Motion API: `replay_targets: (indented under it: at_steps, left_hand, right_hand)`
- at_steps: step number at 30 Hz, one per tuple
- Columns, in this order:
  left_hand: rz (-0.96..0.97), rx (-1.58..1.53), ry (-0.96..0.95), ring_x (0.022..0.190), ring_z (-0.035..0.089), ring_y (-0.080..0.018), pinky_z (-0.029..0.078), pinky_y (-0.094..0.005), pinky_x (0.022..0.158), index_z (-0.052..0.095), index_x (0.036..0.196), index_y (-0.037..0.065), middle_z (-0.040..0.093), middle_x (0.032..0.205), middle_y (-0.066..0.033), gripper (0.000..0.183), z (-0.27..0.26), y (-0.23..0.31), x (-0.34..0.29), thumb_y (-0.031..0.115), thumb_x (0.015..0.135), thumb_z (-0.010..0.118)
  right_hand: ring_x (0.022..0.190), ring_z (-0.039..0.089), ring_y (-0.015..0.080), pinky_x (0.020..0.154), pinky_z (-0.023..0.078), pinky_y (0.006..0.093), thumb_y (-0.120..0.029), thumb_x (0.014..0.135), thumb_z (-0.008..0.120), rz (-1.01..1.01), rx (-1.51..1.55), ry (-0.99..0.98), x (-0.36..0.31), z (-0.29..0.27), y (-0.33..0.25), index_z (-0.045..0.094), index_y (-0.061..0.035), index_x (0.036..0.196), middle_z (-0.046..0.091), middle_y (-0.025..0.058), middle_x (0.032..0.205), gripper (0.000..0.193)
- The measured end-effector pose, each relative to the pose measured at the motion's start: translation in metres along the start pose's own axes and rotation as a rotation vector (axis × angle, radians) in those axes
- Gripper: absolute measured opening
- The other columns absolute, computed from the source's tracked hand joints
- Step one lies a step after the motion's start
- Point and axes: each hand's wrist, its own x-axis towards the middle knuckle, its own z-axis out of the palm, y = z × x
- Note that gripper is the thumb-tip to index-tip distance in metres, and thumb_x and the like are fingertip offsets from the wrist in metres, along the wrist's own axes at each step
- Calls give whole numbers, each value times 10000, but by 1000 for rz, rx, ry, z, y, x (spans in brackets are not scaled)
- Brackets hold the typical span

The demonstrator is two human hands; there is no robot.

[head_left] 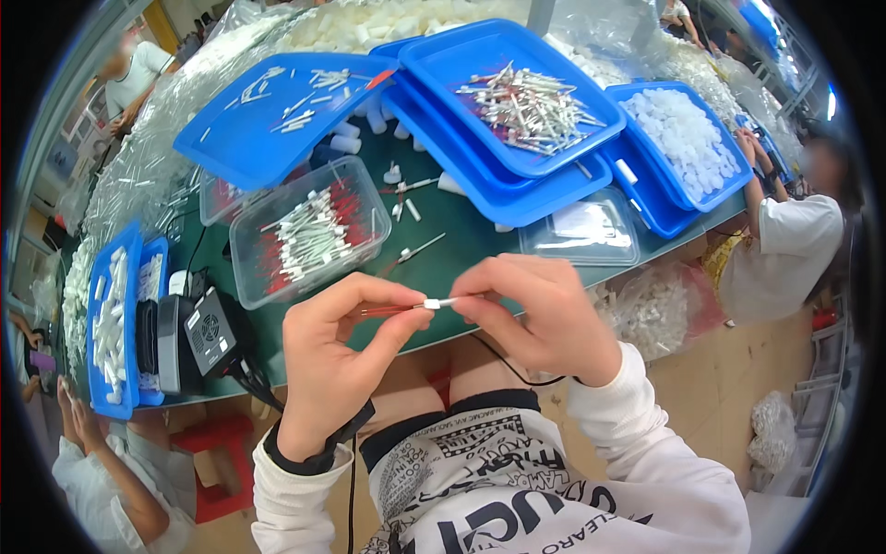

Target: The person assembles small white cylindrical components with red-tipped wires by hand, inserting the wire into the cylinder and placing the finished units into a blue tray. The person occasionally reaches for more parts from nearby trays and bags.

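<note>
Between my two hands, over the table's near edge, is a thin rod with a white collar (pixel 431 304) and red wires running back from it. My left hand (pixel 337 346) pinches it by the wire side with thumb and forefinger, the wires passing under the fingers. My right hand (pixel 544 314) pinches the rod's other end, so its tip is hidden. Just beyond my hands, a similar wired rod (pixel 420 248) lies on the green tabletop (pixel 434 319). A clear plastic box (pixel 369 235) beyond my left hand holds many such rods with red wires.
Blue trays (pixel 217 138) of parts overlap at the back, one (pixel 600 111) stacked on others. A clear lidded box (pixel 586 245) sits right. A black fan-vented device (pixel 214 332) with cables stands left, beside a blue tray of white tubes (pixel 111 323). Co-workers (pixel 798 240) sit at both sides.
</note>
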Motion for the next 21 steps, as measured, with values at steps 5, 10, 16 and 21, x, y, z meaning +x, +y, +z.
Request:
replay_targets:
  at_steps: [5, 10, 16, 21]
  left_hand:
    - [58, 632, 89, 951, 623, -202, 473, -313, 816, 623, 1077, 13, 660, 973, -107, 315, -28, 2, 37, 60, 772, 687]
    - [-155, 1088, 145, 849, 639, -312, 496, -366, 761, 682, 949, 16, 651, 922, -169, 198, -79, -47, 48, 92, 766, 676]
    - [-173, 1110, 141, 822, 651, -327, 504, -371, 752, 708, 893, 0, 662, 857, -188, 215, -77, -53, 52, 51, 685, 719]
    - [-200, 1057, 219, 738, 640, -306, 489, -388, 671, 684, 889, 30, 643, 763, -140, 182, -81, -57, 51, 74, 715, 707]
  right_hand:
    - [619, 621, 253, 552, 465, 300, -168, 848, 657, 168, -115, 166, 44, -42, 20, 646, -70, 867, 648, 105, 741, 101]
    - [761, 647, 226, 690, 494, 335, -258, 827, 668, 379, -604, 243, 97, -104, 126, 705, -69, 905, 679, 94, 792, 208]
    - [936, 629, 296, 779, 504, 387, -353, 802, 680, 543, -861, 181, 109, -104, 156, 714, -151, 926, 654, 104, 985, 239]
    - [819, 636, 296, 684, 491, 382, -240, 834, 653, 201, -534, 421, 85, -55, 88, 663, -89, 898, 643, 112, 874, 164]
